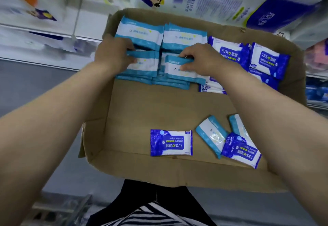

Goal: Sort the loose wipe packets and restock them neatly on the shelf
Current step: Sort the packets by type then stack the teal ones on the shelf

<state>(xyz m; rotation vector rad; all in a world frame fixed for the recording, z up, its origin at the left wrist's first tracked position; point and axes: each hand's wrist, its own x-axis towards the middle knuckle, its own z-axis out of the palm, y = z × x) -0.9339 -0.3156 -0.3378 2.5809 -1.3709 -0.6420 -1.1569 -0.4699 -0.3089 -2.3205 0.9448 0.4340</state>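
My left hand (113,55) and right hand (198,58) each pinch a light-blue packet (179,67) in the box (150,105), toward twelve o'clock.

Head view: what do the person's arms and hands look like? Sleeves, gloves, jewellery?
Both forearms are bare up to the frame edge, with no sleeves in view. The left hand and right hand wear no gloves, and no rings, watch or wristbands show. A black-and-white striped garment shows at the bottom of the frame.

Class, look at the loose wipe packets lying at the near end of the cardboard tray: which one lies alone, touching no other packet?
The dark blue alcohol wipes packet at the left: bare cardboard surrounds it, while the other three loose packets overlap in a cluster.
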